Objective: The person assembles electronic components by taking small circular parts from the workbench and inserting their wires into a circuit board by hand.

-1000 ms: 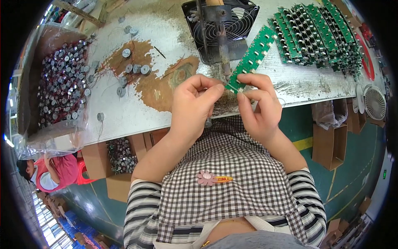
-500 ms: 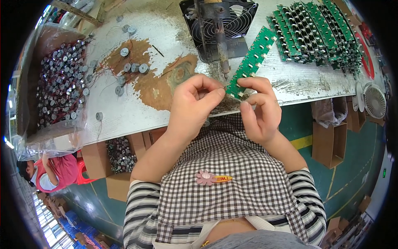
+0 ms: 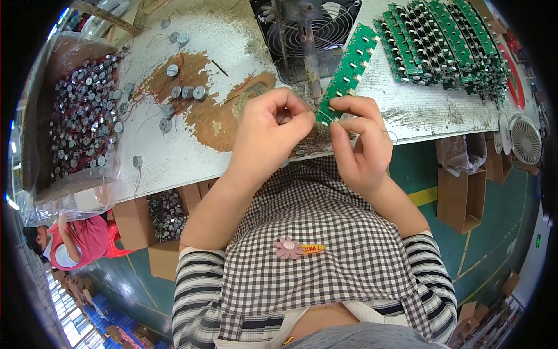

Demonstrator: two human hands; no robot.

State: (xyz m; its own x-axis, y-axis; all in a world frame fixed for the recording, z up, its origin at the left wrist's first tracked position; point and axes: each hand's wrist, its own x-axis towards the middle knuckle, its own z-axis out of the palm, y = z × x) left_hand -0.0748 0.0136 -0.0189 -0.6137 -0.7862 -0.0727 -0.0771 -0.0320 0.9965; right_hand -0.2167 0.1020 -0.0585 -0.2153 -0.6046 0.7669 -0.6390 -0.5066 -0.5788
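Observation:
A long green circuit board (image 3: 349, 67) with small pale parts lies slantwise, its near end between my hands. Above that end stands an upright soldering iron (image 3: 311, 64), its tip close to the board. My left hand (image 3: 272, 125) is closed, thumb and forefinger pinched at the board's left edge; what they grip is hidden. My right hand (image 3: 363, 136) has its forefinger against the board's right edge. Its thumb and another finger pinch a thin wire that reaches over the board's near end; a fine loop shows beside the knuckles.
Many boards stand stacked (image 3: 442, 46) at the back right. Behind the iron is a black fan (image 3: 334, 26). Small round motors with wires (image 3: 187, 92) lie on the worn table (image 3: 221, 166); a plastic-lined box (image 3: 43, 186) at left holds many more. A person in pink (image 3: 87, 238) sits lower left.
Both hands have shifted slightly up and to the left, and the board's near end has come closer under the iron's tip. The board has moved a little away from me.

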